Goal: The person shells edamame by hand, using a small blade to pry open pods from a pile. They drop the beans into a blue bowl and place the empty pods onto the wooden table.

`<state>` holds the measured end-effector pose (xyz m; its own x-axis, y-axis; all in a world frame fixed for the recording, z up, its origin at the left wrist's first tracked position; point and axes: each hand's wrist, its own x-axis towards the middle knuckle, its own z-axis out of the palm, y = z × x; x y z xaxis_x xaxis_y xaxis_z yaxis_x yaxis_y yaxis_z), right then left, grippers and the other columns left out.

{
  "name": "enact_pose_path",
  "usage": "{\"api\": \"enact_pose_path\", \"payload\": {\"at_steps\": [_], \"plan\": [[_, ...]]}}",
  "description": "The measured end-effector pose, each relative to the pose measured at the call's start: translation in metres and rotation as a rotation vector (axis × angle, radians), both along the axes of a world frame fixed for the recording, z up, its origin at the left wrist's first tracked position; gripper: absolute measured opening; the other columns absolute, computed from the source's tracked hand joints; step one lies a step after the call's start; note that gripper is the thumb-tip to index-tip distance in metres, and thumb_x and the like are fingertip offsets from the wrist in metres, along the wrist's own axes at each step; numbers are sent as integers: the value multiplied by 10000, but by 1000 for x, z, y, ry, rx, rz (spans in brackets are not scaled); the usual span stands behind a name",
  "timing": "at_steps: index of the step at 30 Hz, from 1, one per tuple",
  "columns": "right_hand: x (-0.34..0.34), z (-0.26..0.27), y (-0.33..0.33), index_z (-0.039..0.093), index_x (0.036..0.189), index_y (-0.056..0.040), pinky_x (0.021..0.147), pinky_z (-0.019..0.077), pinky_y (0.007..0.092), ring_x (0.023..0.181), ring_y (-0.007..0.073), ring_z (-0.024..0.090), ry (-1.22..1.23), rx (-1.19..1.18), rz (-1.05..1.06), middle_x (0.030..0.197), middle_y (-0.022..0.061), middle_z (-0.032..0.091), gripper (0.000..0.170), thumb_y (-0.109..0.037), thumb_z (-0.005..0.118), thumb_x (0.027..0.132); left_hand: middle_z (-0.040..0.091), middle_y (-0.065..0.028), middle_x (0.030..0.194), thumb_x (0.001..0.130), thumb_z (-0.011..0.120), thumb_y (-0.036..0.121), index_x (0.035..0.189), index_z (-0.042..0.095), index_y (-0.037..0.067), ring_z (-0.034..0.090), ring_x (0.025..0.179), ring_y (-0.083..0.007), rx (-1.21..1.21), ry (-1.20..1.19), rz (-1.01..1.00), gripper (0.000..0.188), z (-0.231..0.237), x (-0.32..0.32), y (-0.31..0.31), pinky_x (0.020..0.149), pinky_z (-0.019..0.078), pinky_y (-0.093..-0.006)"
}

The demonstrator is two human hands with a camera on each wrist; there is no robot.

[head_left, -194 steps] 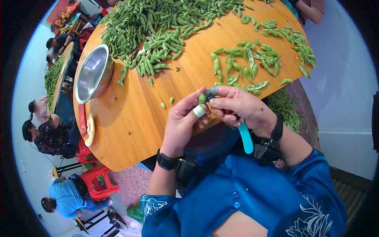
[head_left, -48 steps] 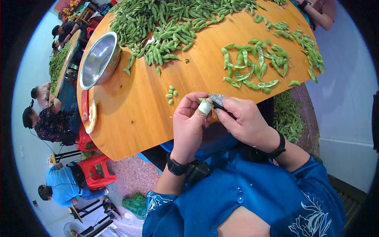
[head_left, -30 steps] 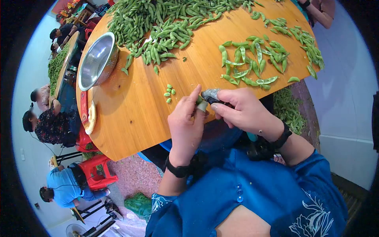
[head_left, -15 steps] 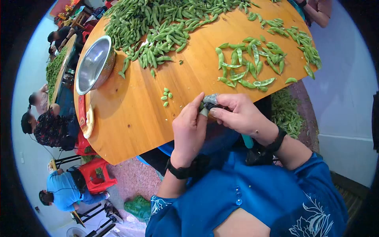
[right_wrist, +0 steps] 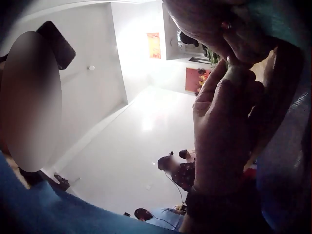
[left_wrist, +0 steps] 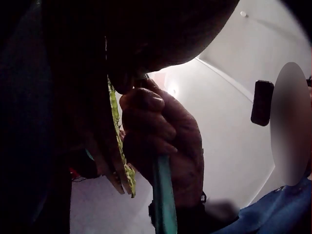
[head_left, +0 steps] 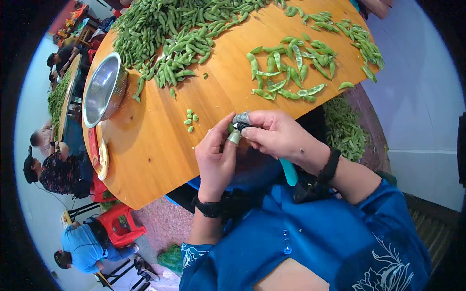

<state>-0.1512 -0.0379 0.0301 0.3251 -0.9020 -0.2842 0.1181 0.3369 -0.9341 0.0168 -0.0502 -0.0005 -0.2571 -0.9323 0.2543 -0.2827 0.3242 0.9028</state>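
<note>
My left hand point(head_left: 213, 153) pinches a green soybean pod point(head_left: 230, 128) between thumb and fingers, over the table's near edge. A pale wrap point(head_left: 234, 137) covers that thumb. Right up against it, my right hand point(head_left: 279, 133) grips a small tool whose teal handle point(head_left: 288, 171) sticks out below the palm; a black part point(head_left: 240, 126) shows at the fingertips, its working end hidden. Silvery wrapping point(head_left: 241, 118) covers the right index finger. In the left wrist view the teal handle point(left_wrist: 164, 195) runs down from the curled right fingers. Shelled beans point(head_left: 189, 118) lie beyond the left hand.
A large heap of pods point(head_left: 160, 39) covers the far side of the wooden table point(head_left: 160, 145). Split and whole pods point(head_left: 291, 68) lie at right. A steel colander point(head_left: 104, 89) stands at left. More pods point(head_left: 347, 128) are piled on the floor; other people sit at left.
Since the oldest frame, the loose beans have gone from two to several, and more pods lie at right. Lately the hands stay together at the pod while the whole head view shifts.
</note>
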Motion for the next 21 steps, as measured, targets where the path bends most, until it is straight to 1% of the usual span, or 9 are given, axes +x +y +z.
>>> {"api": "enact_pose_path", "payload": {"at_steps": [2, 4, 5, 7, 13, 15, 16, 18, 21], "plan": [[-2, 2, -1, 602, 904, -70, 444, 347, 183, 516, 17, 440, -31, 40, 10, 636, -62, 503, 126, -142, 498, 913, 620, -30, 848, 850, 563, -45, 1191, 585, -1, 573, 704, -62, 24, 25, -29, 344, 8, 0, 1, 627, 479, -200], [-2, 3, 0, 598, 905, -80, 404, 331, 176, 477, 14, 431, -65, 79, 23, 622, -64, 498, 131, -159, 494, 917, 615, -16, 850, 884, 524, -29, 1223, 556, -10, 566, 692, -52, 238, 220, -82, 342, 12, 1, 2, 611, 481, -197], [-2, 4, -1, 594, 911, -83, 387, 323, 173, 463, 12, 426, -84, 82, 29, 619, -65, 495, 132, -163, 490, 917, 615, -16, 850, 884, 524, -29, 1223, 556, -10, 566, 692, -52, 239, 219, -84, 342, 13, 2, 2, 611, 481, -197], [-2, 6, -1, 591, 917, -86, 369, 316, 169, 449, 11, 421, -100, 85, 30, 616, -66, 493, 132, -168, 487, 918, 617, -16, 855, 908, 491, -4, 1252, 531, -9, 566, 680, -51, 406, 316, -100, 346, 15, 5, 2, 613, 487, -195], [1, 13, -3, 595, 899, -60, 388, 340, 177, 462, 17, 434, -144, 99, 14, 624, -52, 515, 134, -146, 493, 907, 624, -24, 907, 919, 479, 16, 1289, 512, 25, 572, 685, -60, 544, 461, -202, 372, 13, 18, -6, 651, 490, -197], [7, 16, -4, 600, 854, -45, 411, 356, 185, 470, 30, 451, -116, -75, -29, 646, -29, 549, 132, -121, 501, 899, 624, -19, 907, 921, 481, 18, 1299, 505, 34, 573, 693, -59, 525, 481, -175, 379, 13, 12, -6, 658, 492, -195], [6, 18, -4, 600, 854, -45, 411, 356, 185, 470, 30, 451, -115, -77, -29, 646, -29, 549, 132, -121, 501, 899, 624, -13, 907, 923, 483, 21, 1309, 498, 42, 574, 701, -58, 509, 501, -141, 387, 13, 10, -6, 665, 493, -193], [1, 23, -4, 601, 815, -41, 430, 364, 192, 479, 41, 465, 12, -56, 28, 667, -9, 572, 142, -100, 499, 896, 625, -10, 907, 926, 485, 25, 1316, 492, 46, 577, 708, -56, 507, 488, -154, 391, 13, 10, -7, 671, 495, -191], [1, 21, -3, 596, 814, -41, 428, 359, 189, 480, 41, 467, -12, -68, 33, 663, -8, 563, 145, -98, 493, 899, 627, -9, 917, 930, 486, 31, 1328, 479, 52, 583, 723, -53, 517, 471, -172, 398, 13, 12, -8, 681, 500, -190]]}}
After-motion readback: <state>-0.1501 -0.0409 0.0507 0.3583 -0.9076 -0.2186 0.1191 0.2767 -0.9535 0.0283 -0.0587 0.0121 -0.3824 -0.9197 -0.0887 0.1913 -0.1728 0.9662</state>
